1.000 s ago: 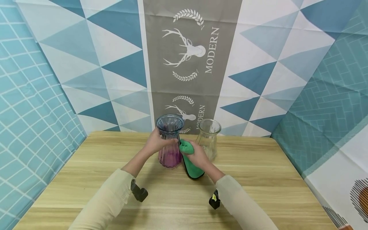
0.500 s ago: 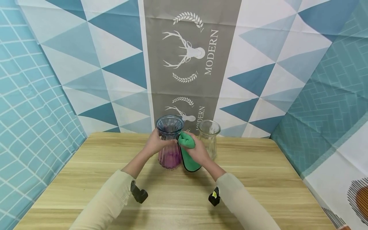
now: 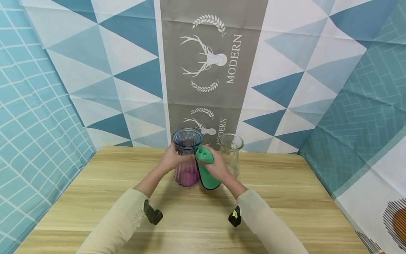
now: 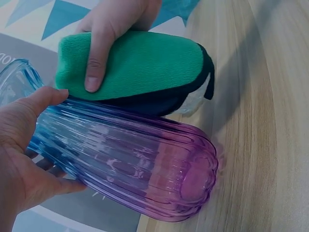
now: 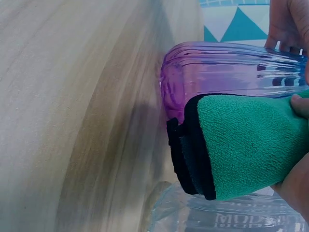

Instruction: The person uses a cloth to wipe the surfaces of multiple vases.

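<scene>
A ribbed glass vase [image 3: 187,173], blue at the flared rim and purple at the base, stands upright on the table. My left hand [image 3: 171,158] grips it round the upper part, thumb on the near side and fingers behind, as the left wrist view shows. In my right hand [image 3: 218,165] is a folded green cloth [image 4: 140,63] with a black edge, pinched with the thumb on top. The cloth lies against the right side of the coloured vase. Just behind the right hand stands a clear glass vase [image 3: 233,155], partly hidden by hand and cloth.
The wooden table [image 3: 269,211] ends at the back against a patterned cloth wall [image 3: 136,70]. A blue tiled sheet [image 3: 28,106] hangs on the left and a teal one [image 3: 364,123] on the right. Small dark cameras sit at both wrists.
My right hand has shifted slightly to the left, and the lower end of the green cloth has swung up and left against the coloured vase. The left hand and both vases stay in place.
</scene>
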Demonstrator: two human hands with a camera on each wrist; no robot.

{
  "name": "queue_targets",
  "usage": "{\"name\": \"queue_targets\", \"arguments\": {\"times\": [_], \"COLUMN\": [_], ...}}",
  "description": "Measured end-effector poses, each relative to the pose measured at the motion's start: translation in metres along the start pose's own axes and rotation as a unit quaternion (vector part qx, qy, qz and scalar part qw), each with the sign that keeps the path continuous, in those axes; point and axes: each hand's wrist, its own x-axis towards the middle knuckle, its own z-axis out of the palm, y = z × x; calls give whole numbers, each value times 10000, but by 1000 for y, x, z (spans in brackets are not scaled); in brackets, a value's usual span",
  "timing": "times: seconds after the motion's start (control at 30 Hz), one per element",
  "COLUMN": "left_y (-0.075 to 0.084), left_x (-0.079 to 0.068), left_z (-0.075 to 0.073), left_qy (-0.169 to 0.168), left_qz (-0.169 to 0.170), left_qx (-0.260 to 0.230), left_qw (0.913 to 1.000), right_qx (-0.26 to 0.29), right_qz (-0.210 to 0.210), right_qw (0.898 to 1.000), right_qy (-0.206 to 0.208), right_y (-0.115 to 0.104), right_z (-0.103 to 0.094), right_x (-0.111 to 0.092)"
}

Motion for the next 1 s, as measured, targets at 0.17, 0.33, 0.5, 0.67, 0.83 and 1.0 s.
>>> {"name": "queue_targets", "arguments": {"times": [0.17, 0.33, 0.5, 0.67, 0.83, 1.0], "left_y": [-1, -1, -1, 0, 0, 2], "left_x": [1, 1, 1, 1, 1, 0], "left_z": [-1, -1, -2, -3, -3, -2], "left_qy": [0, -19, -40, -51, -123, -131], "left_qz": [36, 32, 88, 100, -114, -167], "left_qx": [12, 11, 2, -11, 109, 188], "left_qw": [10000, 10000, 10000, 9999, 9998, 9996], "right_qx": [-87, -163, -316, -401, -300, 27], "right_qz": [57, 196, 263, 267, 258, 10], "right_qw": [9998, 9985, 9970, 9965, 9968, 9992], "right_qy": [-166, -482, -651, -683, -689, -395], "right_y": [4, 12, 19, 20, 20, 14], "right_z": [1, 4, 7, 8, 6, 1], "right_x": [-3, -9, -13, -14, -14, -9]}}
